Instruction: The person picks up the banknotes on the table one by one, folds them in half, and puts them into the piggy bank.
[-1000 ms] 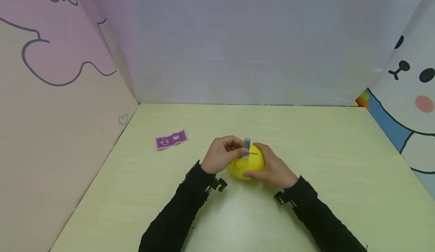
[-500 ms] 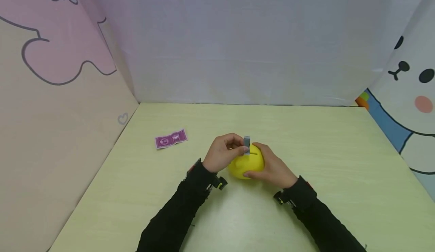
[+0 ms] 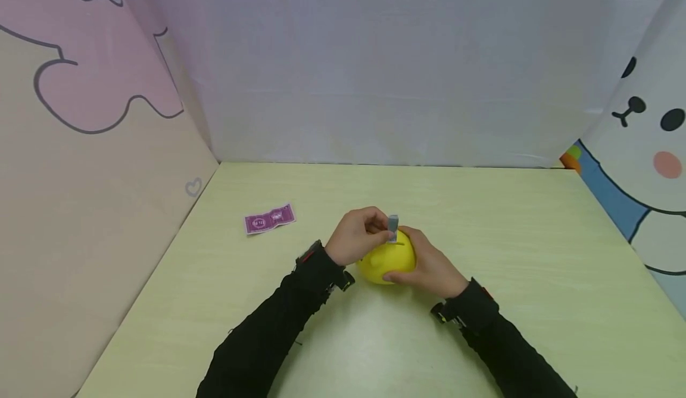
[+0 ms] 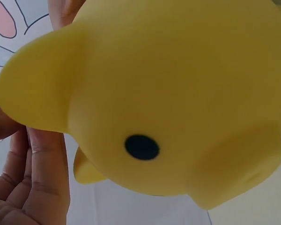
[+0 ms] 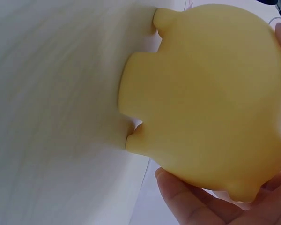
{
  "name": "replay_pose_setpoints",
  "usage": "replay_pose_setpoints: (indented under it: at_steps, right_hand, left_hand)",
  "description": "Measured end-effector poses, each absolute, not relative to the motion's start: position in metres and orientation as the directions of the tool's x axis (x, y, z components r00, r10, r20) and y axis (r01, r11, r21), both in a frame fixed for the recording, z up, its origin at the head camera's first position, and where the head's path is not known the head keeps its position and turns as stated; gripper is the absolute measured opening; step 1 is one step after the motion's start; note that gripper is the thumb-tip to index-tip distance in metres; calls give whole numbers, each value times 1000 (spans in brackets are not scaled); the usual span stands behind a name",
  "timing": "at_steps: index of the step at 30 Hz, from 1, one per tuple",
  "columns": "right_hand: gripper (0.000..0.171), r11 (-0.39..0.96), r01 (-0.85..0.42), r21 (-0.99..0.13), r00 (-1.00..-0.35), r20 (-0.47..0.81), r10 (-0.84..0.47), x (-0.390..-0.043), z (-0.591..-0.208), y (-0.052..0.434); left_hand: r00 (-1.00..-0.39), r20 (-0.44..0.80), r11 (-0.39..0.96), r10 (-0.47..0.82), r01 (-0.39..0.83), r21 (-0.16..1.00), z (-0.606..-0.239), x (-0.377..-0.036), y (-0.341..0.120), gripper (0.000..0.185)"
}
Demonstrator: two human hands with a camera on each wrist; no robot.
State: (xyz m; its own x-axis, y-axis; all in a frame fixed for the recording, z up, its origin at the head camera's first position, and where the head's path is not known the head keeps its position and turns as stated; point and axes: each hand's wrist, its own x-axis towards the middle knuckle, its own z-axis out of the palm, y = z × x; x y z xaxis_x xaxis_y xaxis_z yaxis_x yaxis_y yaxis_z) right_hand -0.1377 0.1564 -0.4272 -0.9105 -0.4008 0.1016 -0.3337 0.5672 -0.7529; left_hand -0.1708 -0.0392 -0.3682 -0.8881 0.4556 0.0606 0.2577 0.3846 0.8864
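Observation:
A yellow piggy bank (image 3: pixel 387 262) stands on the table with a dark slot in its top. In the left wrist view its black eye, ear and snout fill most of the picture. My left hand (image 3: pixel 356 235) pinches a folded grey-blue banknote (image 3: pixel 393 225) between thumb and fingers, its lower end right at the slot. My right hand (image 3: pixel 431 265) grips the piggy bank from the right side, thumb in front and fingers behind. The right wrist view shows the piggy bank's feet on the table and the fingers (image 5: pixel 187 199) against its body.
A purple play banknote (image 3: pixel 270 219) lies on the pale table (image 3: pixel 482 207) to the left of the hands. A white curtain (image 3: pixel 375 76) hangs along the back edge. Cartoon-printed panels (image 3: pixel 107 207) flank the table on both sides.
My left hand has risen slightly and shifted to the right, its wrist turning, with the folded banknote in its pinch. The right hand and piggy bank have barely moved.

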Motion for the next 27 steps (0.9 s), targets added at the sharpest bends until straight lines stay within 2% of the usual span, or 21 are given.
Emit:
replay_pose_setpoints:
  at_steps: [27]
  right_hand:
    - [94, 572, -352, -740, -906, 115, -408, -136, -427, 157]
  left_hand:
    - [-854, 148, 423, 499, 389, 818, -372, -167, -33, 5]
